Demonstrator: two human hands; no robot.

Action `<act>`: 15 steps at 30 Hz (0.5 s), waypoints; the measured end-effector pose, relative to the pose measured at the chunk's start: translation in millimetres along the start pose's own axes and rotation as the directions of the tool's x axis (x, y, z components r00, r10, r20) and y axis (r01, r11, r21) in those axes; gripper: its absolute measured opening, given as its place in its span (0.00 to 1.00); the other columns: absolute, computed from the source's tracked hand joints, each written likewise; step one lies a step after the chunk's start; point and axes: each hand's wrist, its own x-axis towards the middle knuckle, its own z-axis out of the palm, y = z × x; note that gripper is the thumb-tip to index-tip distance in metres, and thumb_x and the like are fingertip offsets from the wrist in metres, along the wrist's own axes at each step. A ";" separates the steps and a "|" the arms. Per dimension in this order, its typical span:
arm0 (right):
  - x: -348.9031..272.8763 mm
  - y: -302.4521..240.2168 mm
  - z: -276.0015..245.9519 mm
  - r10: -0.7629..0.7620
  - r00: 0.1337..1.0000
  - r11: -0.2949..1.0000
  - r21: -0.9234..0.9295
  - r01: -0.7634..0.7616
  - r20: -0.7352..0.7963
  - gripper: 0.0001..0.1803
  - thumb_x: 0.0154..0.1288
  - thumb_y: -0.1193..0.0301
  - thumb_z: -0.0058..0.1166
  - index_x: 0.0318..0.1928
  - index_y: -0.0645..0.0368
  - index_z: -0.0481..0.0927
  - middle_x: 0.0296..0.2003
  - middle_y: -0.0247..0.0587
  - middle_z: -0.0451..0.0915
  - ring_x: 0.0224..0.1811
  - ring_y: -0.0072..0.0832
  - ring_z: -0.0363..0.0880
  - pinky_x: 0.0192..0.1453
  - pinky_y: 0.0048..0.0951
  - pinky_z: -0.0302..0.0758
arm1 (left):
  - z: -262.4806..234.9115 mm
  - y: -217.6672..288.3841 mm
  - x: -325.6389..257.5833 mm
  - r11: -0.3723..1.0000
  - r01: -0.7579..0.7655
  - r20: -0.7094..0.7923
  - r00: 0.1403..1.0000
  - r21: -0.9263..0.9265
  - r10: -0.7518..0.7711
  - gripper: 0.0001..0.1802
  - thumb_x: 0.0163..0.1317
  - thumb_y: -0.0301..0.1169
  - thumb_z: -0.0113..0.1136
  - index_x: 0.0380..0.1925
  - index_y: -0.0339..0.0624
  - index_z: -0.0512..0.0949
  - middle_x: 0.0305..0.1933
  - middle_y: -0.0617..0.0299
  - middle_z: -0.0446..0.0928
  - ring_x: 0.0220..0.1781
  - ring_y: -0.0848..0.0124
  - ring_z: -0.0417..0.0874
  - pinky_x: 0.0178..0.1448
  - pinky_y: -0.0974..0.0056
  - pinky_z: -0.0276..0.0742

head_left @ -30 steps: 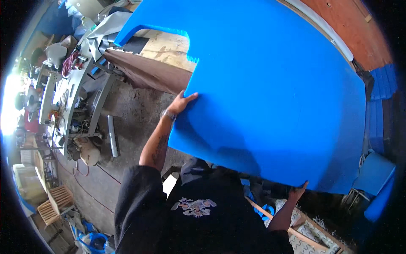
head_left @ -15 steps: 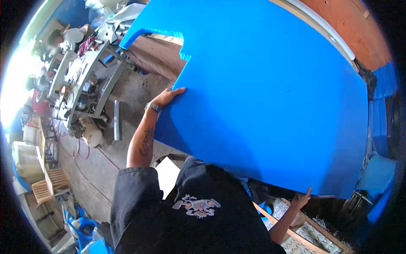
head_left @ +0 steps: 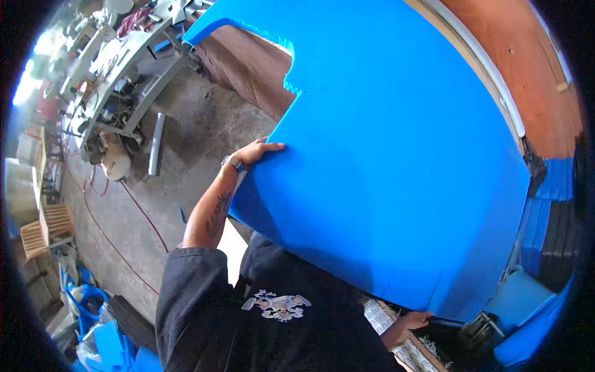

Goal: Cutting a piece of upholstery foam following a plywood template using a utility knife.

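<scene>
The left hand (head_left: 257, 151) grips the near left edge of a big blue sheet (head_left: 403, 155), with its thumb flat on top; the fingers underneath are hidden. A watch (head_left: 234, 163) is on that wrist. The right hand (head_left: 414, 320) is at the lower right of the frame, by the sheet's bottom edge. I cannot tell if it is gripping the sheet or just touching it.

The step in hand looks like holding the sheet by its edges to handle it. My guess is that the next move calls for both hands to work together, slow and even, so the wide sheet does not bend or slip.

The sheet fills the middle and top of the frame. It is bright blue and looks smooth and a bit soft, like foam. A shadow makes its near part darker. At the upper left it has a cut-out with a rough, bumpy edge (head_left: 287, 84), and a thin arm of blue pokes out past it.

Under the cut-out is something brown (head_left: 248, 71). A grey table (head_left: 133, 44) full of bits is at the upper left. An orange-brown board (head_left: 520, 68) is at the upper right. A wooden frame with springs (head_left: 410, 358) is at the bottom right.
</scene>
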 end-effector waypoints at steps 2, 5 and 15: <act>-14.2 -78.7 -38.1 -0.019 0.978 0.982 -0.178 0.057 0.209 0.21 0.64 0.72 0.34 0.57 0.66 0.62 0.48 0.49 0.72 0.48 0.36 0.71 0.52 0.33 0.64 | -17.4 17.4 -9.8 1.000 -0.011 -0.012 1.000 -0.014 0.011 0.37 0.55 0.44 0.58 0.59 0.37 0.58 0.56 0.51 0.67 0.54 0.62 0.72 0.57 0.58 0.68; -51.5 -328.2 -124.5 0.156 0.755 0.690 -0.617 0.378 0.637 0.26 0.60 0.69 0.41 0.57 0.69 0.61 0.55 0.58 0.63 0.51 0.40 0.68 0.42 0.41 0.70 | -68.1 24.9 -8.6 0.999 -0.044 0.081 0.996 -0.003 0.044 0.42 0.54 0.47 0.58 0.61 0.33 0.53 0.60 0.47 0.61 0.59 0.61 0.67 0.61 0.56 0.63; -14.8 -701.9 -142.3 -0.666 0.549 0.736 0.562 0.377 0.505 0.20 0.60 0.73 0.49 0.52 0.59 0.62 0.26 0.33 0.68 0.16 0.16 0.63 0.15 0.18 0.60 | -110.8 65.2 86.3 0.947 -0.161 0.126 0.971 -0.278 0.202 0.41 0.52 0.49 0.59 0.58 0.32 0.58 0.55 0.45 0.67 0.54 0.59 0.71 0.57 0.57 0.67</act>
